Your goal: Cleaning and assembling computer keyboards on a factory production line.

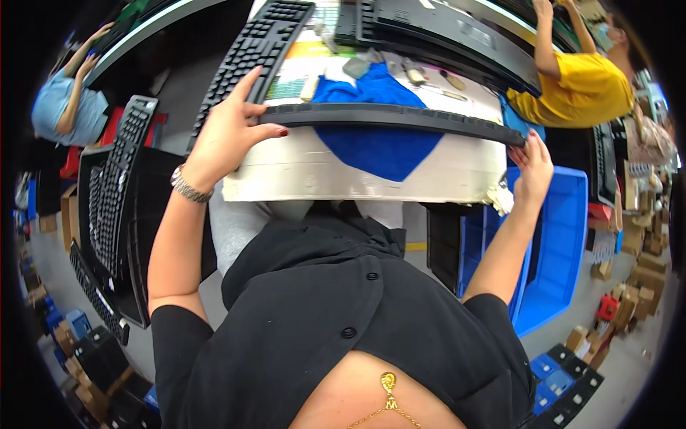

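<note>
A black keyboard (386, 116) is tipped edge-on above the white worktable (286, 182), its long side running left to right. My left hand (223, 139) grips its left end between the thumb and the fingers, with the index finger stretched away from it. At the right end, my right hand (532, 171) has its fingers closed on the corner. A blue cloth (382, 154) lies on the table under the keyboard and hangs over the front edge. Another black keyboard (246, 57) lies slantwise just beyond my left hand.
Stacked black keyboards (457, 39) stand at the table's far side, near small tools and a brush (451, 80). A blue crate (554, 250) is at my right. More keyboards (114, 193) rest in a black bin at left. Co-workers in yellow (586, 89) and light blue (68, 107) work nearby.
</note>
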### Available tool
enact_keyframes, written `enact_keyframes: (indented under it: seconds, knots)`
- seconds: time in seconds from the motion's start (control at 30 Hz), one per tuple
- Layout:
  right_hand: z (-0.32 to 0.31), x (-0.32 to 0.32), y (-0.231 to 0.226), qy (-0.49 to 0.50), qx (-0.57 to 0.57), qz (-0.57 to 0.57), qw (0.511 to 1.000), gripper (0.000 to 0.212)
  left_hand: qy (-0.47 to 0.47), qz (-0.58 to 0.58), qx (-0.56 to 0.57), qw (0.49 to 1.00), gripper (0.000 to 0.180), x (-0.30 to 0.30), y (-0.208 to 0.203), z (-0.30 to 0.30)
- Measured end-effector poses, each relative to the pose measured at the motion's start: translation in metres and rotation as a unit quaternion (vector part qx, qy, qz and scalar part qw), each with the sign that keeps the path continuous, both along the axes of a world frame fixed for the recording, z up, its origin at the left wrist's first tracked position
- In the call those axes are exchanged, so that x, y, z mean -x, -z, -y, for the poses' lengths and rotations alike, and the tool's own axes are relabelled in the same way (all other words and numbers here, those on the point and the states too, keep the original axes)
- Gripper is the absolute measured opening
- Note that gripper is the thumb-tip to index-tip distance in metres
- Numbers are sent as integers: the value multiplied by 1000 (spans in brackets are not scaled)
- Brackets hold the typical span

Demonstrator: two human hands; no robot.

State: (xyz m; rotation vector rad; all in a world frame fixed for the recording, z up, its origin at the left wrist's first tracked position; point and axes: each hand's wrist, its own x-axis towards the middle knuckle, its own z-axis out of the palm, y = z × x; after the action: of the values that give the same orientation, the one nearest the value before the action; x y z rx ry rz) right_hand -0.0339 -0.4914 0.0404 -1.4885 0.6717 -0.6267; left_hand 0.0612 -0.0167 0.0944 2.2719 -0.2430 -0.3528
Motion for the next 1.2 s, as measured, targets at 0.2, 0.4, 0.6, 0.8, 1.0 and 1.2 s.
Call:
enact_keyframes:
  seconds: [0.2,0.4,0.6,0.8,1.0,1.2]
  knots:
    - [28,1,13,-64,-51,26,996,34,17,89,-15,996,101,-10,14,-8]
    - [20,-12,29,-132,-91,77,984,43,-26,144,34,989,104,-6,34,-9]
    - [9,-21,55,-197,-147,185,952,60,-39,148,132,979,90,-4,63,-5]
    - [15,-38,82,-218,-276,264,898,79,-52,107,241,963,52,5,85,14]
    - [7,-38,74,-174,-256,247,918,82,-46,133,227,964,46,4,101,19]
    - [3,-39,75,-172,-258,259,915,84,-57,172,205,962,45,2,121,17]
